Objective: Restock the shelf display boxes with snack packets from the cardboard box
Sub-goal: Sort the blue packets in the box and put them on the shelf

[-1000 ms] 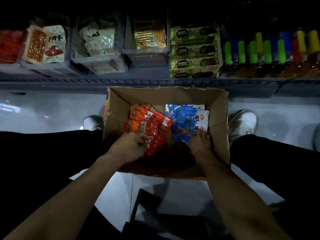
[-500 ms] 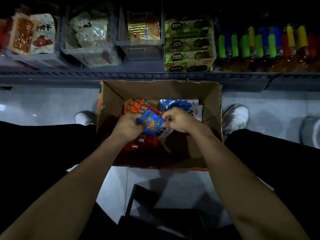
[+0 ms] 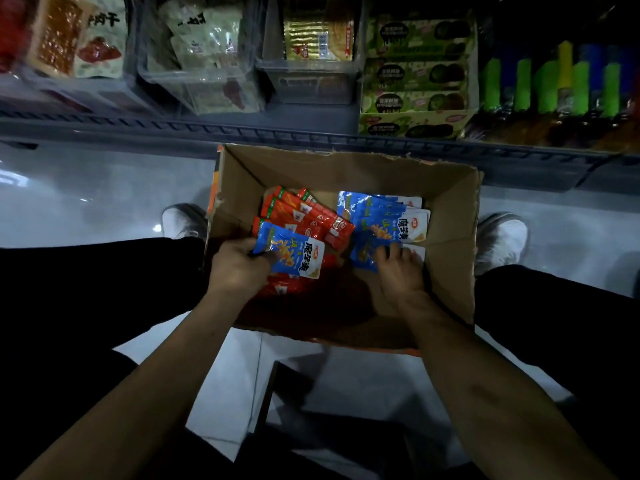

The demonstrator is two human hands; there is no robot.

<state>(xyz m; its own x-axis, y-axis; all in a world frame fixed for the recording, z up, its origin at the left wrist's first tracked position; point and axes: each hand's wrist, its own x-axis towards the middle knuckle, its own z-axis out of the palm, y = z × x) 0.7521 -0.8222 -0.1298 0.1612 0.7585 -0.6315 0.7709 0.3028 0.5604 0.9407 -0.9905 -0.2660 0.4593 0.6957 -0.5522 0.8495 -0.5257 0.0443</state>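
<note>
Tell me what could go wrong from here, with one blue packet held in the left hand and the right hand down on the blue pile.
The left hand grips the blue packet only by one edge, so it may slip back onto the red packets. The right hand, reaching into the blue pile, could drag several packets out at once. The scene is dim, so flavours could be confused when filling the shelf display boxes.

— Anything legible on the blue packet in the left hand?
— Three large white characters, 魔芋爽, down its right side. The blue packets in the cardboard box show the same.
— And on the shelf?
— A jerky pack reads 干 and 肉. Other labels are too blurred.
</note>
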